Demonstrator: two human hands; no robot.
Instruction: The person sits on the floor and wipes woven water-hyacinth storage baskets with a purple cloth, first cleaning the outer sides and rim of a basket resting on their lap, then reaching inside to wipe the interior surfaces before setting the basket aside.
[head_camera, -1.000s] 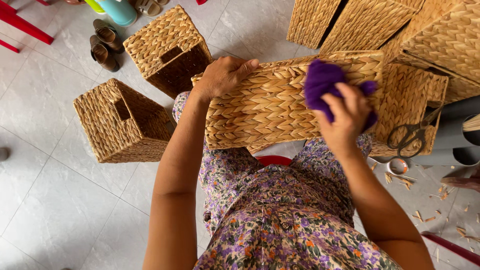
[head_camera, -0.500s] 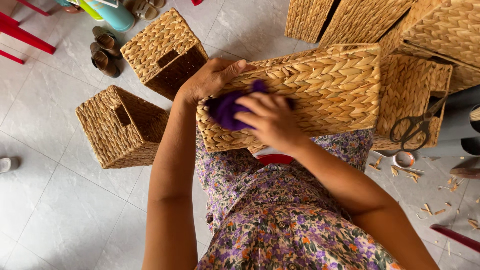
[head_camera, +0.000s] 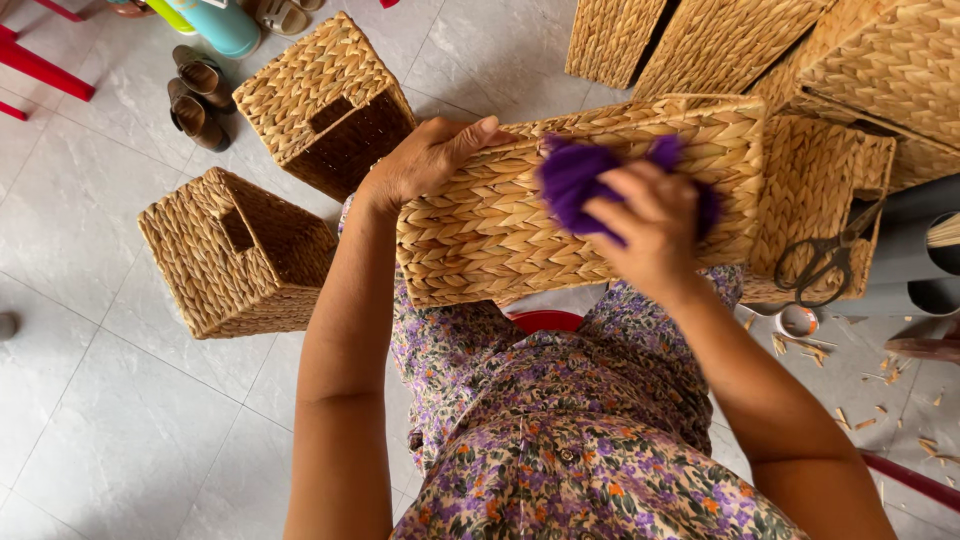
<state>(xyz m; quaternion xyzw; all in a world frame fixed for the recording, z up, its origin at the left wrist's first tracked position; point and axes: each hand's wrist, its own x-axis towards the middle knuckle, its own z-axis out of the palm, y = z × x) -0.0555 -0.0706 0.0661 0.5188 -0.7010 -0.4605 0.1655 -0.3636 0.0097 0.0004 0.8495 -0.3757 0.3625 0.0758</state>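
Note:
A long woven straw basket (head_camera: 480, 230) lies across my lap, its plaited side facing up. My left hand (head_camera: 425, 160) grips its upper left edge, fingers curled over the rim. My right hand (head_camera: 645, 225) presses a bunched purple cloth (head_camera: 575, 180) against the middle of the basket's side, with purple showing on both sides of my fingers. I sit in a floral dress above a red stool (head_camera: 545, 320).
Two square woven baskets (head_camera: 235, 255) (head_camera: 325, 100) lie on the tiled floor at left. More woven baskets (head_camera: 880, 70) are stacked at the right, with black scissors (head_camera: 825, 255) on one. Shoes (head_camera: 195, 100), a teal bottle (head_camera: 222, 22) and straw scraps (head_camera: 870, 380) lie around.
My right hand slid the purple cloth from the basket's right end to its left part, then back toward the middle. The left hand kept its grip on the rim.

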